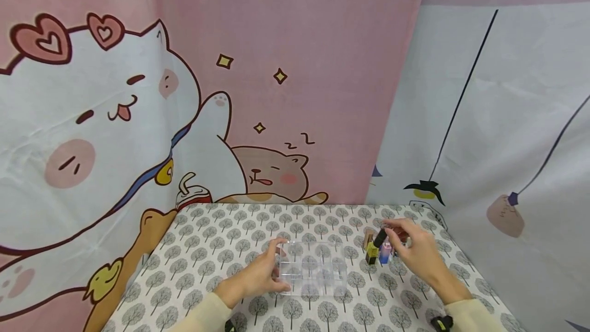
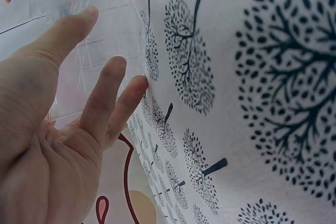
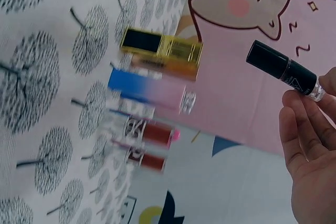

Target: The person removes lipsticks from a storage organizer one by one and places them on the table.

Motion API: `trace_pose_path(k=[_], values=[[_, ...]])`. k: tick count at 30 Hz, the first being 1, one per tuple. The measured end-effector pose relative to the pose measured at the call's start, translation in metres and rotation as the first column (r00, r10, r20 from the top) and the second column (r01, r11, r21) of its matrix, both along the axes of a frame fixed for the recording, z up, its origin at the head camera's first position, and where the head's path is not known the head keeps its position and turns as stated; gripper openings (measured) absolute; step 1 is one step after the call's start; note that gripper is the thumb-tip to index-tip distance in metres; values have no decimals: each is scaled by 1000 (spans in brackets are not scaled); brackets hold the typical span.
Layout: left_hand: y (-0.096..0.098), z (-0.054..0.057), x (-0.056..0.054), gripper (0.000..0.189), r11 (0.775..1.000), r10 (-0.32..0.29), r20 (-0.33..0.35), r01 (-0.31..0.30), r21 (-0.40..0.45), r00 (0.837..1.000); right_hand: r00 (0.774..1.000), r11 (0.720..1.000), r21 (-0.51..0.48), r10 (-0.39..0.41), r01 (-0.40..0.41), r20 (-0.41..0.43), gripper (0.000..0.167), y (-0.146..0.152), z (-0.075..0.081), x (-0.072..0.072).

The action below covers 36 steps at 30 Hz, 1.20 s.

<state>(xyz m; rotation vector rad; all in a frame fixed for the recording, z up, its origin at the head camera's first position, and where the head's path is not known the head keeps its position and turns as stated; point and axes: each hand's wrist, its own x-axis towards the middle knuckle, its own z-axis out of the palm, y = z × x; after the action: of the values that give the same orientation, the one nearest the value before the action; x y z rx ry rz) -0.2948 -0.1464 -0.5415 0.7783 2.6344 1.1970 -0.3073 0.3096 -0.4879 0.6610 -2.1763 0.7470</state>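
Note:
My right hand (image 1: pixel 417 250) pinches a black lipstick tube (image 3: pixel 281 67) by its clear end, holding it tilted above a group of standing cosmetics. Nearest below it are a gold-and-black lipstick (image 1: pixel 371 256) and a blue-and-pink tube (image 1: pixel 384 255). Two small tubes with red contents, one a lip gloss with a pink tip (image 3: pixel 159 134), stand in the same row in the right wrist view. On the left, a clear plastic box (image 1: pixel 313 270) with compartments lies on the table. My left hand (image 1: pixel 262 273) holds its left end, thumb at the near edge and fingers toward the far edge.
A white tablecloth (image 1: pixel 203 250) printed with grey trees covers the table. Behind it hangs a pink cartoon curtain (image 1: pixel 322 91), and a pale curtain (image 1: pixel 461 168) closes off the right side. An orange-brown item (image 3: pixel 176 70) stands against the gold-and-black lipstick.

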Motion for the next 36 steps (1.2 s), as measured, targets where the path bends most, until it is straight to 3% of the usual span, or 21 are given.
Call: trace_pose_path(k=[10,23,31,36], values=[[-2,-1,0,125,1000,3,2,-3,-13,1000,994,995,5,-98,99,-51,37,34,-5,-8],[0,-1,-1,126,1000,5,-19,-5,-11,1000,989,989,-10,-148,147,-25,37,68,-13,-15],[-1,-3,-1,125,1000,10,-10,-10,-19,1000,972,973,0,-231,231,53,31,78,-26,-17],[0,-3,0,125,1000,17,-17,-17,-22,1000,966,970,21,-243,242,94,30,85,-35,-19]])
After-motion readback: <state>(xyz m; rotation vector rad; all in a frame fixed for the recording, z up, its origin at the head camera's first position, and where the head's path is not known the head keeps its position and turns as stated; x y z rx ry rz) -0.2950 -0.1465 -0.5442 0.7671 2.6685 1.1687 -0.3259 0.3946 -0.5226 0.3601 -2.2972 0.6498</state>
